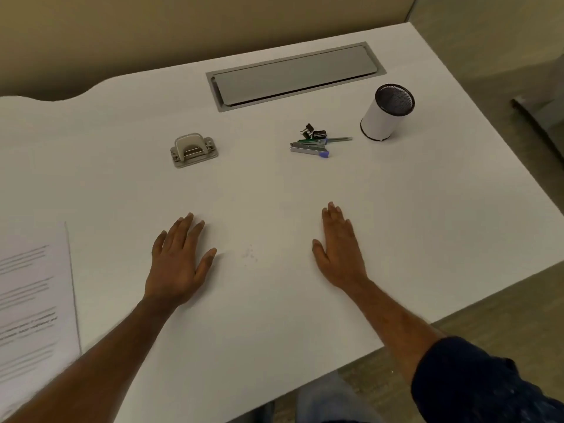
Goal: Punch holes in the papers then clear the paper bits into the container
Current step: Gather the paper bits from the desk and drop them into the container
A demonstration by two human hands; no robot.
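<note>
A grey hole punch (193,150) sits on the white desk (274,184), beyond my left hand. Printed papers (33,303) lie at the desk's left edge, partly cut off by the frame. A round container (386,112) with a black mesh rim and white wrap stands upright at the back right. My left hand (178,261) and my right hand (340,245) both rest flat on the desk, palms down, fingers apart, holding nothing. A few faint specks (250,254) lie on the desk between them.
A silver stapler with a blue end (309,148), black binder clips (312,132) and a thin pen-like stick (340,138) lie left of the container. A grey cable hatch (293,74) is set into the desk's back. The desk's front edge runs diagonally at lower right.
</note>
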